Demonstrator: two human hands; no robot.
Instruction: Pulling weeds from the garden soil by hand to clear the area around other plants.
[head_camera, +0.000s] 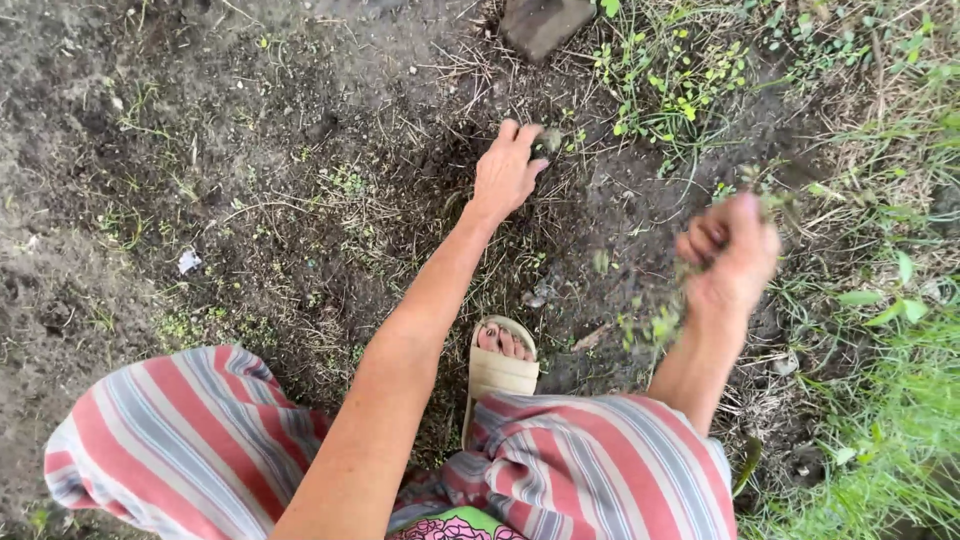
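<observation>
On dark soil at twelve o'clock, the left hand (508, 170) pinches a small weed (550, 140); the blurred right hand (735, 250) is clenched around pulled weeds (660, 320).

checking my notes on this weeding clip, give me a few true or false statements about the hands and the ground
1. The left hand reaches down to a small plant in the bare soil. True.
2. The right hand is empty. False: it grips a bunch of pulled weeds.
3. A sandal shows between the arms. True.
4. The ground is paved. False: it is soil, with grass at the right.
5. The hands touch each other. False: they are apart.
</observation>
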